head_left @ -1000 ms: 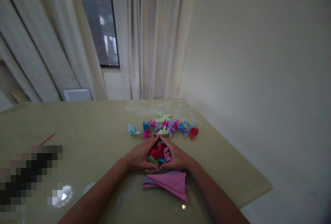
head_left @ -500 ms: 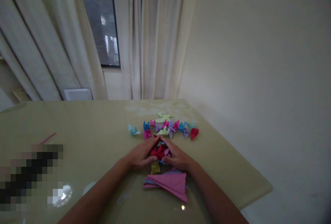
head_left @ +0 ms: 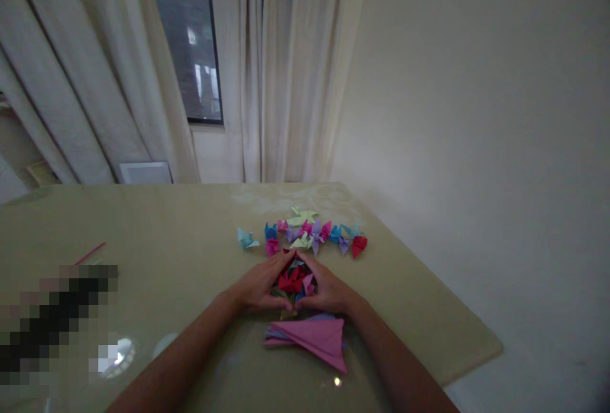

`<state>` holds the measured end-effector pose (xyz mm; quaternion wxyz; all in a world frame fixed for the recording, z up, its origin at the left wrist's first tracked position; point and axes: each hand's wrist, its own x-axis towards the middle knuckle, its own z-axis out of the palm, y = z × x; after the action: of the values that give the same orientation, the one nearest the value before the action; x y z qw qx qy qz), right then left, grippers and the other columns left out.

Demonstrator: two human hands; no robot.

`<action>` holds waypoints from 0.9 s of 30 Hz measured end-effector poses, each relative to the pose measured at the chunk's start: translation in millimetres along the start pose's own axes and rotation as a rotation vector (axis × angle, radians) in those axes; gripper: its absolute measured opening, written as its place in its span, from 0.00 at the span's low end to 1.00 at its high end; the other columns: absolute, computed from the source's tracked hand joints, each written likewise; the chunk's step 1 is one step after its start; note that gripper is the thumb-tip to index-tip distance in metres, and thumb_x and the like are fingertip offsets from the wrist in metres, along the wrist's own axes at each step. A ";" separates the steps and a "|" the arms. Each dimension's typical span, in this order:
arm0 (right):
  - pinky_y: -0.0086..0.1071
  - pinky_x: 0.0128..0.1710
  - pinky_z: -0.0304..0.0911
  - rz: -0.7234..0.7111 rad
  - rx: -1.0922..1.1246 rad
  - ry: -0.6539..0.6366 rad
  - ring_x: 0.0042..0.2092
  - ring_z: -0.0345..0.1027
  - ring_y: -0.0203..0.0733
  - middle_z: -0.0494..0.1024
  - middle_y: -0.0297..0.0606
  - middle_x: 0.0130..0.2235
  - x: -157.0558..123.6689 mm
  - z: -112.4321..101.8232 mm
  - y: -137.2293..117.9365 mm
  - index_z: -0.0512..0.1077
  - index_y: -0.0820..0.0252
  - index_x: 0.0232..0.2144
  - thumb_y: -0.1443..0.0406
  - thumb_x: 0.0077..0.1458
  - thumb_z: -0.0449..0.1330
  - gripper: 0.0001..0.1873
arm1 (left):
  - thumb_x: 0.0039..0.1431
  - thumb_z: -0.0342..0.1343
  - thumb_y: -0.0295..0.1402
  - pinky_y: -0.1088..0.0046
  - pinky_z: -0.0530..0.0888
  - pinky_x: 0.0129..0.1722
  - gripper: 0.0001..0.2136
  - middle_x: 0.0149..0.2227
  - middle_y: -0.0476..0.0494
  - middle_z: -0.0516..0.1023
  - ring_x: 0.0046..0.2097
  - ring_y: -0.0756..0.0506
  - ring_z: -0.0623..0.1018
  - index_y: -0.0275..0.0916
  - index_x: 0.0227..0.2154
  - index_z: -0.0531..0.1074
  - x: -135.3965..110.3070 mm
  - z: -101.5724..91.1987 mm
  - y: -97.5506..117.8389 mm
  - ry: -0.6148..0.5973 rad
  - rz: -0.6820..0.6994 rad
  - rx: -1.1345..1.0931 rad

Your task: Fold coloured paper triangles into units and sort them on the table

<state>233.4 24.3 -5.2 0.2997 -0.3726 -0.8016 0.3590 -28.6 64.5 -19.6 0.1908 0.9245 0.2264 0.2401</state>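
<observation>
My left hand [head_left: 261, 283] and my right hand [head_left: 332, 287] lie on the table, fingers stretched out, with fingertips meeting at the far side and thumbs close together at the near side. They ring a small heap of folded paper pieces, among them a red one [head_left: 291, 281] and a pink one [head_left: 309, 284]. An olive paper piece [head_left: 288, 315] shows just below my thumbs, partly covered. Nearer to me lies a pink folded paper plane [head_left: 317, 337], on top of bluish and pink folded paper. Neither hand grips anything.
Beyond my fingertips several folded paper cranes are spread in a row, from a light blue one [head_left: 246, 239] to a red one [head_left: 359, 246]. A pale green one [head_left: 302, 216] lies behind. A thin pink stick [head_left: 90, 253] and a blurred-out dark area are at the left. A wall stands right.
My thumbs have come down toward me, over the olive piece, which is now mostly covered. The opening between my hands is larger and shows more of the heap.
</observation>
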 end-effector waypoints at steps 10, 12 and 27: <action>0.56 0.71 0.49 -0.021 -0.021 0.002 0.73 0.52 0.65 0.56 0.55 0.74 -0.6 0.2 -1.9 0.49 0.55 0.75 0.49 0.41 0.80 0.68 | 0.52 0.62 0.65 0.47 0.62 0.70 0.60 0.74 0.27 0.55 0.72 0.27 0.61 0.41 0.76 0.36 0.1 0.6 2.1 -0.003 -0.037 0.017; 0.55 0.72 0.48 -0.033 -0.028 0.005 0.73 0.52 0.65 0.56 0.56 0.73 -0.4 0.3 -1.1 0.49 0.56 0.75 0.49 0.41 0.80 0.69 | 0.51 0.63 0.65 0.47 0.62 0.70 0.61 0.74 0.26 0.55 0.72 0.27 0.61 0.41 0.76 0.36 0.2 0.5 1.7 -0.006 -0.036 0.012; 0.54 0.71 0.50 -0.063 -0.032 0.034 0.72 0.53 0.63 0.57 0.55 0.73 0.7 1.3 0.3 0.49 0.55 0.75 0.53 0.43 0.80 0.66 | 0.54 0.64 0.62 0.48 0.64 0.69 0.58 0.74 0.27 0.57 0.71 0.27 0.63 0.42 0.76 0.37 -0.7 2.7 -0.4 0.035 -0.018 0.028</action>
<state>232.2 24.6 -6.0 0.3181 -0.3580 -0.8134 0.3301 -27.9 63.8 -22.3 0.1759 0.9207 0.2413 0.2513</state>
